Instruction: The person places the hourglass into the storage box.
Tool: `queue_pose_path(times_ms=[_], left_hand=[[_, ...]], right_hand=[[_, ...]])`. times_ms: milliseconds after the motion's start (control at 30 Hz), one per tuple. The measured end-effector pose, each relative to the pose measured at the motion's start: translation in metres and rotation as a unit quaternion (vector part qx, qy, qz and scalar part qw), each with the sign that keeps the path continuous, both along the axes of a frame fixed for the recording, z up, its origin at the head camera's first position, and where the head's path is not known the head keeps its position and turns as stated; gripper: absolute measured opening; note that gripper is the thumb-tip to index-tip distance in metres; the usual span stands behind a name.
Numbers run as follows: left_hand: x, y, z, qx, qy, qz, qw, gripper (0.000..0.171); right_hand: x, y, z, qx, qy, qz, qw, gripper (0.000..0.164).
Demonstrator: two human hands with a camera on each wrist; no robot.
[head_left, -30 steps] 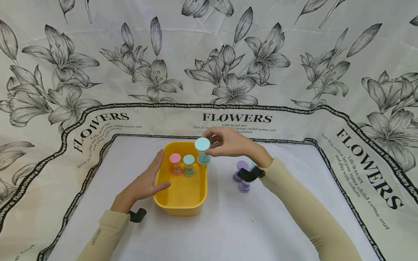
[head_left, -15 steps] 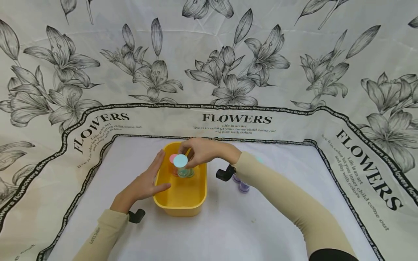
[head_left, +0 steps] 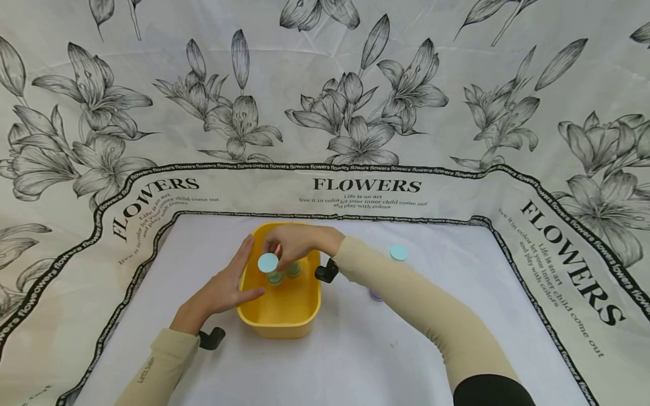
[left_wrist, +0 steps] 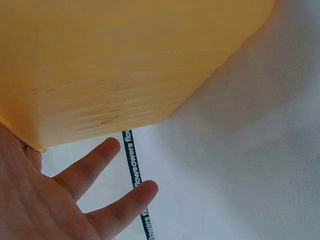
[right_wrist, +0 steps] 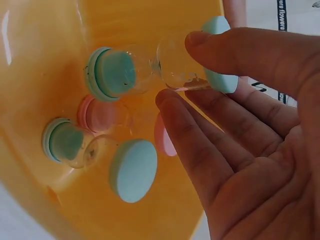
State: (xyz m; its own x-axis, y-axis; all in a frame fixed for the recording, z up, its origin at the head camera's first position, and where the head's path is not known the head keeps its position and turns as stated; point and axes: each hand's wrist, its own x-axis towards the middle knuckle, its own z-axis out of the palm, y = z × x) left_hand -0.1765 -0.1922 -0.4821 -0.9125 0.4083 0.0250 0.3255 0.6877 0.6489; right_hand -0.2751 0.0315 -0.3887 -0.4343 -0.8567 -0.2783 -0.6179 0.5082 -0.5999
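Observation:
My right hand pinches a teal-capped hourglass between thumb and fingers, over the inside of a yellow plastic tub. Its teal sand lies in the lower bulb, seen in the right wrist view. Beside it in the tub stand another teal hourglass and a pink hourglass, partly hidden. At the tub's left side rests my left hand, its thumb reaching over the rim. In the left wrist view, two fingers stretch out straight beside the tub wall.
Right of the tub, a teal disc-shaped cap shows beyond the right sleeve. Part of a purple base peeks out below that sleeve. A white cloth covers the table, and a flower-printed curtain rises behind.
My right hand has carried the teal hourglass leftward from the tub's right rim into the tub, then slightly lower and nearer. My left hand stays at the tub's side.

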Motion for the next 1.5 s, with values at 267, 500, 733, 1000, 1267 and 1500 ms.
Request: queue_pose_path(times_ms=[267, 500, 733, 1000, 1267, 1500], left_hand=[[-0.001, 0.0, 0.002, 0.003, 0.01, -0.006, 0.9999, 0.116], [-0.001, 0.001, 0.003, -0.003, 0.001, 0.002, 1.0, 0.117], [-0.003, 0.003, 0.005, 0.002, -0.007, 0.0, 1.0, 0.116], [-0.003, 0.005, 0.004, 0.008, -0.009, -0.002, 0.9999, 0.118], [0.0, 0.003, 0.004, 0.01, -0.005, 0.001, 0.9999, 0.118], [0.001, 0.003, 0.002, 0.01, -0.006, 0.008, 0.9999, 0.118]], right_hand=[[-0.003, -0.014, -0.012, 0.028, 0.007, 0.006, 1.0, 0.031], [-0.002, -0.019, -0.025, 0.054, 0.004, -0.003, 0.999, 0.03], [-0.002, -0.017, -0.031, 0.061, 0.019, -0.008, 0.998, 0.032], [0.0, -0.016, -0.029, 0.063, 0.026, -0.002, 0.998, 0.035], [-0.002, 0.001, -0.011, 0.027, 0.006, -0.013, 1.0, 0.049], [0.002, 0.036, 0.016, -0.023, 0.033, -0.046, 0.998, 0.053]])
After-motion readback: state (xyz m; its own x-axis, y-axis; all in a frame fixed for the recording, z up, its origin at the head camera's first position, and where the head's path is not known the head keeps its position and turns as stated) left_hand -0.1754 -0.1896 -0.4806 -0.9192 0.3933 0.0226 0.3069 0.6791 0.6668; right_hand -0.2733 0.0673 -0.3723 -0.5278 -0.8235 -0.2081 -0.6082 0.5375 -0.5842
